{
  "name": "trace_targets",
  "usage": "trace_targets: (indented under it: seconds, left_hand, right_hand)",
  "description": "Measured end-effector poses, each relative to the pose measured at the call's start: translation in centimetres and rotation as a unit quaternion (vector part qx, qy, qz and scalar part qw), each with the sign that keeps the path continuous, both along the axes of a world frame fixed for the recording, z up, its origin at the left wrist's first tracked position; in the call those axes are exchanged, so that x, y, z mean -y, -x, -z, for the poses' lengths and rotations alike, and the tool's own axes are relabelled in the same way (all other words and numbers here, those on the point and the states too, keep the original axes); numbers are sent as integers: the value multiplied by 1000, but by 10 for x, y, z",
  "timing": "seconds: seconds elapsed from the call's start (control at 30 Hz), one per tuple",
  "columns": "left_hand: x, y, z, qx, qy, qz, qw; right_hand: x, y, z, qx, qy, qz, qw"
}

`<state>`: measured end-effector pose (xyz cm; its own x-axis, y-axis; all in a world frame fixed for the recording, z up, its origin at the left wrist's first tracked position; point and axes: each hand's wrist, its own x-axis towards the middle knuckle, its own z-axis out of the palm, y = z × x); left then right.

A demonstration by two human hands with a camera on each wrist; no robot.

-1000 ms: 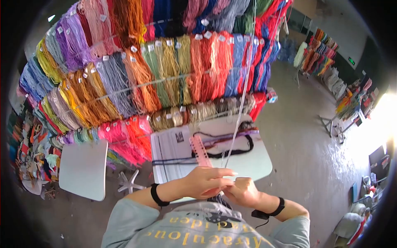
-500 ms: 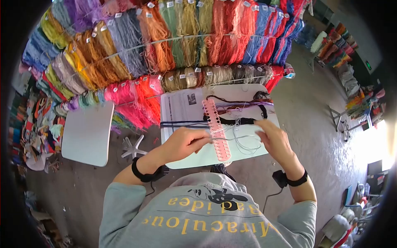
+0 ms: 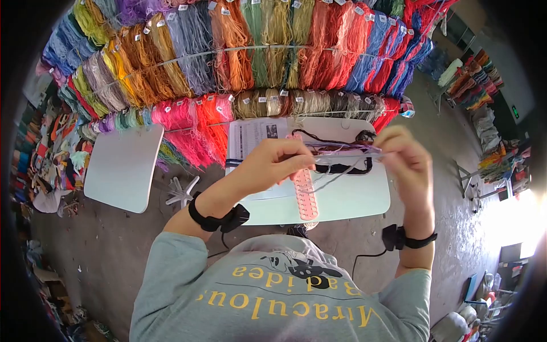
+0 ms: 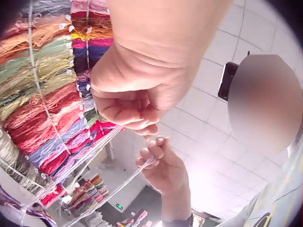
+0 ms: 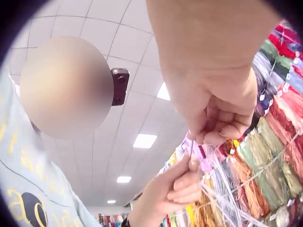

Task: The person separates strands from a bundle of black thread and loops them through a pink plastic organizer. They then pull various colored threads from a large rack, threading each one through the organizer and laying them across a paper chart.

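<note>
Pale grey thread (image 3: 345, 155) runs between the two hands above the table. My left hand (image 3: 278, 162) pinches one part of it over the upper end of a pink strip with rows of holes (image 3: 306, 199). To the right, my right hand (image 3: 407, 162), slightly blurred, holds the other part between thumb and fingers. Both hands appear close together in the left wrist view, where white strands (image 4: 124, 183) trail from the right hand's curled fingers (image 4: 154, 153). A short thread piece spans the fingertips in the right wrist view. Loose thread hangs over the strip.
The white table (image 3: 347, 199) bears a printed sheet (image 3: 246, 137) and black and purple skeins (image 3: 356, 169). Behind it stands a rack of colourful yarn (image 3: 262, 48). A second white table (image 3: 122, 168) is at left, a white wheeled base (image 3: 182, 191) beside it.
The hands came apart from their position together near the chest. Since the middle frame both have risen away from the table, lifting the thread that lay looped by the strip; the view has shifted.
</note>
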<state>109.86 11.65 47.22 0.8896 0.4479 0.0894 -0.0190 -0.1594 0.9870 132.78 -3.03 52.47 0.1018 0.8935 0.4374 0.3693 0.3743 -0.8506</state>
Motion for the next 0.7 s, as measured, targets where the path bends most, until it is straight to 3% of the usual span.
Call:
trace_targets:
  seconds: [0.03,0.07,0.13,0.17,0.23,0.3,0.37,0.4,0.47,0.5,0.57,0.6,0.67,0.7]
  left_hand:
    - [-7,2,13,-5,25,8,1000]
    - [-14,4,27,-11,51,16,999]
    - [-27,14,57,-33,68,10,997]
    - [-32,20,73,-54,87,3,995]
    - [-41,36,102,-90,110,-17,990]
    - [-49,52,127,-125,133,-37,982]
    - [-55,68,148,-170,61,-102,978]
    - [-58,75,157,-172,64,-102,978]
    - [-60,84,170,-155,107,-159,969]
    - [-61,85,174,-160,123,-151,968]
    - [-50,73,179,-160,173,-157,959]
    - [-45,62,181,-156,217,-158,950]
    - [-38,42,195,-143,274,-144,940]
    - [-33,31,204,-121,349,-129,920]
  right_hand:
    - [4,-14,0,-78,-45,10,996]
    - [12,-21,-4,-243,-82,-22,966]
    - [29,-53,-1,-489,-141,-129,851]
    - [41,-88,11,-569,-162,-202,781]
    - [60,-131,26,-576,-173,-165,781]
    - [87,-181,43,-554,-193,4,810]
    - [152,-299,93,-473,-233,108,843]
    - [166,-295,93,-474,-230,108,843]
    - [182,-289,79,-327,-322,334,823]
    - [161,-269,74,-328,-318,330,826]
    - [96,-180,70,-173,-116,551,808]
    - [72,-153,90,-50,-40,532,844]
    - [35,-106,127,34,84,395,914]
    - [15,-90,157,19,110,319,941]
